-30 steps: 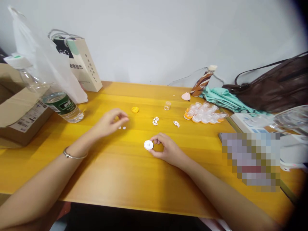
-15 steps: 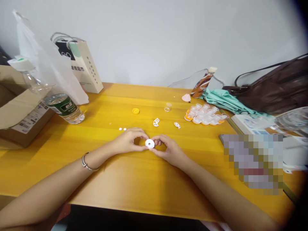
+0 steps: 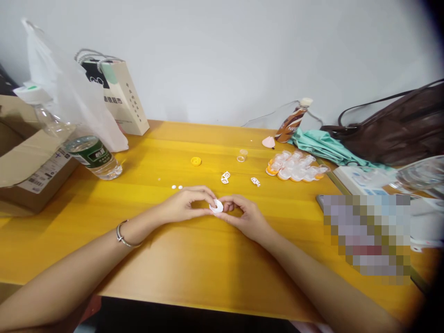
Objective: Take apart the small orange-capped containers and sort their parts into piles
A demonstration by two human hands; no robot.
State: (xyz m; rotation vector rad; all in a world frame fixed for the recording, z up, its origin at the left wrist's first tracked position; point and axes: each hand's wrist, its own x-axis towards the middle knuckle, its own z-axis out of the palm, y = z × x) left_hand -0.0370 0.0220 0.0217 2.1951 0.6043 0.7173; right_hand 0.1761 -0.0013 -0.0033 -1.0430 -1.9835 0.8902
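Between my two hands, a little above the table, is a small white round piece point(image 3: 218, 207) with a hole in its middle. My left hand point(image 3: 189, 203) pinches its left side, with a fingertip over the face near the hole. The fingers of my right hand point(image 3: 244, 213) grip its right edge. Beyond the hands lie two white openwork pieces point(image 3: 225, 177), and another point(image 3: 255, 181) farther right. Two small white discs point(image 3: 176, 187) rest near my left hand. A yellow round cap-like part point(image 3: 196, 161) and a small clear cup point(image 3: 242, 156) stand farther back.
Clustered clear domes with orange bases point(image 3: 294, 166) sit at right, near a brown drink bottle point(image 3: 293, 122), teal cloth point(image 3: 326, 145) and brown bag point(image 3: 395, 125). At left are a cardboard box point(image 3: 38, 185), water bottle point(image 3: 93, 157), plastic bag point(image 3: 69, 92) and paper bag point(image 3: 128, 101).
A left fingertip has moved onto the face of the white round piece, by its hole. The piece has tilted slightly; both hands still hold it in nearly the same place.
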